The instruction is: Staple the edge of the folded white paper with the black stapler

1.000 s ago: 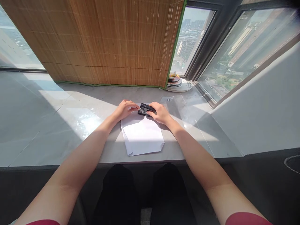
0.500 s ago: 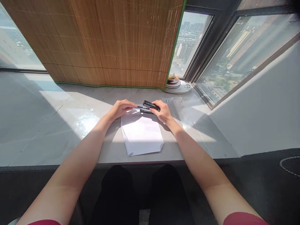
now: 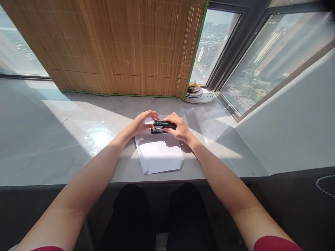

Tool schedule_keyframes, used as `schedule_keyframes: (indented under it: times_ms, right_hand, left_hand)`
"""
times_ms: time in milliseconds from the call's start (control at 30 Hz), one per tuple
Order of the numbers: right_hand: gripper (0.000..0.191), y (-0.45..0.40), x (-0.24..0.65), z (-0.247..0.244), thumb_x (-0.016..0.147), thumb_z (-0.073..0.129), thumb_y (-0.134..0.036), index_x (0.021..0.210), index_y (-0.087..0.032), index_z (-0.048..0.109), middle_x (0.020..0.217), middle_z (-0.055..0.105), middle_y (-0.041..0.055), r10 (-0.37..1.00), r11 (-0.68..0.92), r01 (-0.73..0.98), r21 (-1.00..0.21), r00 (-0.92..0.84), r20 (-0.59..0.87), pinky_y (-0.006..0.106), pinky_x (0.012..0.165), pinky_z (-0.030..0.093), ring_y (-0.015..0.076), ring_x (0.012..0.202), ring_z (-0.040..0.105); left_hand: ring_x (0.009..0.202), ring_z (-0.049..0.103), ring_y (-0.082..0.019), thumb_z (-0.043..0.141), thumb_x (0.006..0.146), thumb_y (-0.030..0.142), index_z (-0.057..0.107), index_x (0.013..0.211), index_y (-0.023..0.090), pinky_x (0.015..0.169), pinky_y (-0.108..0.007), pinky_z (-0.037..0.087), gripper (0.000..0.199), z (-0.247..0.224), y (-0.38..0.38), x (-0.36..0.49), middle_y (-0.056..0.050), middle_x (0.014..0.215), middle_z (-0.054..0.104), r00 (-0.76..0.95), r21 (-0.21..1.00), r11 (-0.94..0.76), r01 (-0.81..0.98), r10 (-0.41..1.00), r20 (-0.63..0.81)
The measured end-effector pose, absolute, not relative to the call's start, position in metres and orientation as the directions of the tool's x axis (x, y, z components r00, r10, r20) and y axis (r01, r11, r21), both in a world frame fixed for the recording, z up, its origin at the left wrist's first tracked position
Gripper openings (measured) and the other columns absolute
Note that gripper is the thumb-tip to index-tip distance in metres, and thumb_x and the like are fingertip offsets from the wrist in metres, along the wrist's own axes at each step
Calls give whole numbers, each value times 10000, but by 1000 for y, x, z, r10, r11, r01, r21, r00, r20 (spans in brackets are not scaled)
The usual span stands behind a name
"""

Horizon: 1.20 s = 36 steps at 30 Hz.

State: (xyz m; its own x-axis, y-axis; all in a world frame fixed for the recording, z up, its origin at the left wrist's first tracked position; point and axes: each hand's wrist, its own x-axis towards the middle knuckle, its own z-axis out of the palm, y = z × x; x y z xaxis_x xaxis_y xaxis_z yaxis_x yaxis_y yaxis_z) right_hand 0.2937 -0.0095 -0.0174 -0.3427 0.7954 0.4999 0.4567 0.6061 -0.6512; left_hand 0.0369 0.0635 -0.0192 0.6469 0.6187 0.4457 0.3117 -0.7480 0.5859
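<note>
A black stapler [image 3: 164,124] is held above the far part of a white sheet of paper [image 3: 161,153], which has folded near corners. My right hand [image 3: 179,128] is closed around the stapler's right end. At the stapler's left end is my left hand [image 3: 145,122], its fingers curved and its thumb side touching or very near the front of the stapler. The paper lies on the pale stone ledge [image 3: 60,146], and the stapler's shadow falls across it.
A bamboo blind [image 3: 123,48] hangs behind the ledge. Stacked plates [image 3: 195,93] stand at the back right by the window. A small clear packet [image 3: 187,112] lies beyond my right hand. The ledge's front edge is just before my knees.
The stapler has come nearer and a little left, and turned more level. The dark strip at my left fingertips no longer shows, and that hand has moved right to the stapler's front.
</note>
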Motion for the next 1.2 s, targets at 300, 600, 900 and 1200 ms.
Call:
schedule_keyframes:
  times_ms: [300,600,900,1200]
  right_hand:
    - [261,9,302,-24,966,677,-441,1106,-243,772,1083,769,94,890,336,627,-703,33,455,534,1042,517,325,1082,647]
    - [220,14,313,-29,943,676,-416,1009,-223,760,1018,782,93,883,294,649,-702,97,459,539,1082,490,320,1074,651]
    - [335,15,316,-30,1002,611,-516,1113,-230,746,1064,753,108,862,327,642,-693,97,497,544,1022,544,322,1061,663]
    - [349,34,364,-40,973,632,-432,1233,-233,753,1097,750,146,721,146,704,-695,405,562,595,1087,472,371,1161,605]
  left_hand:
    - [935,627,-224,661,1000,337,679,988,232,924,-385,514,108,-23,82,29,-55,1011,734,480,528,-696,487,718,504]
    - [908,563,-234,535,1082,354,662,917,224,932,-395,500,245,-21,83,28,-73,955,679,482,477,-699,532,714,508]
    - [996,599,-261,364,1129,385,673,919,236,978,-417,498,401,-25,89,24,-94,996,702,426,469,-676,568,729,536]
    - [1265,631,-359,764,913,417,777,1182,320,1070,-475,488,287,-40,93,25,-100,1243,749,503,396,-619,678,784,365]
